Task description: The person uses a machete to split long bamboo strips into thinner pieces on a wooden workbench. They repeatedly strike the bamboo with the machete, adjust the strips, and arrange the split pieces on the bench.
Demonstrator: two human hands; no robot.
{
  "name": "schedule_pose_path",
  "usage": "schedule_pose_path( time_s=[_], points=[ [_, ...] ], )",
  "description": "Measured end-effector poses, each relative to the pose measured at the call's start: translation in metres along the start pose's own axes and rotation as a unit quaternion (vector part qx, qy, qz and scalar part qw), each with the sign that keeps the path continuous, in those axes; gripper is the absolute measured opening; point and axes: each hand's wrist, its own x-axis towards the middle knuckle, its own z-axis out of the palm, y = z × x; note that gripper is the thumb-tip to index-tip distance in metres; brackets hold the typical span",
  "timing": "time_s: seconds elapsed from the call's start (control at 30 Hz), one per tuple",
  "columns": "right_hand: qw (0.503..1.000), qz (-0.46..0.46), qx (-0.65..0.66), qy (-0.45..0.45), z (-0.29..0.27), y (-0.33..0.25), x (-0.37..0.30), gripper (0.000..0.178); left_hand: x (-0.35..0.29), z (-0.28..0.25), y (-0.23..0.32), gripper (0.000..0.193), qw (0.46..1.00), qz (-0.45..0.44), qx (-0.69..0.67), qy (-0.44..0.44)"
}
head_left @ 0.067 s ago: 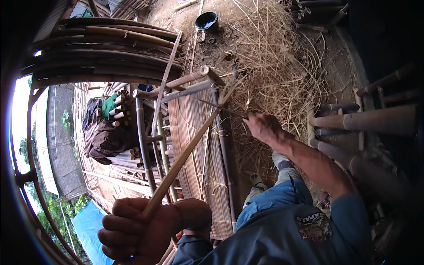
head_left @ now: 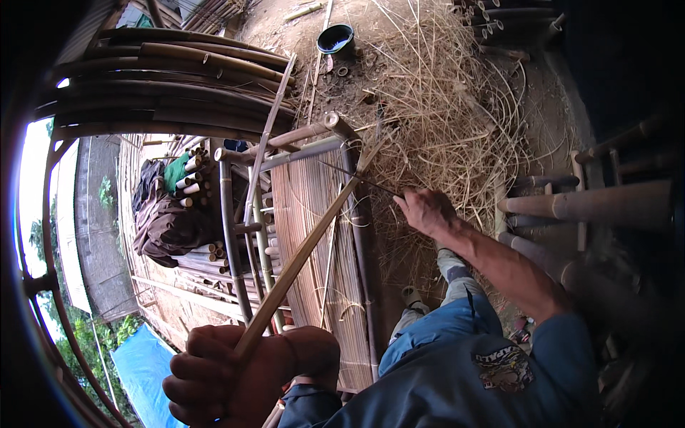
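My left hand, at the lower left, is closed in a fist around a long split bamboo strip. The strip slants away up to the right, across a slatted bamboo bench, and its far end looks split or frayed. My right hand is closed on a knife, whose handle is mostly hidden in the fingers. The thin, dark knife blade crosses the strip near that far end and appears to touch it. Its tip points left over the slats.
Loose bamboo shavings cover the ground beyond my right hand. A dark bucket stands at the far side. Stacked bamboo poles lie at upper left, above a brown cloth on cut bamboo. More bamboo framing is at right.
The view has shifted slightly. My left fist and the strip sit a little lower and further right in the picture; the knife remains across the strip near its far end.
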Motion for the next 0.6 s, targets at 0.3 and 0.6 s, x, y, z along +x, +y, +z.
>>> schedule_pose_path(
  time_s=[0.3, 0.6],
  points=[
    [0.994, -0.104, -0.026, -0.012, 0.023, 0.001, 0.043, 0.027, 0.008, 0.005, -0.007, 0.047, 0.998, -0.001, 0.051, 0.034],
    [0.986, 0.064, -0.137, -0.069, 0.094, 0.099, 0.017, 0.025, 0.082, -0.072, 0.073, 0.045, 0.998, -0.02, 0.046, -0.028]
  ],
)
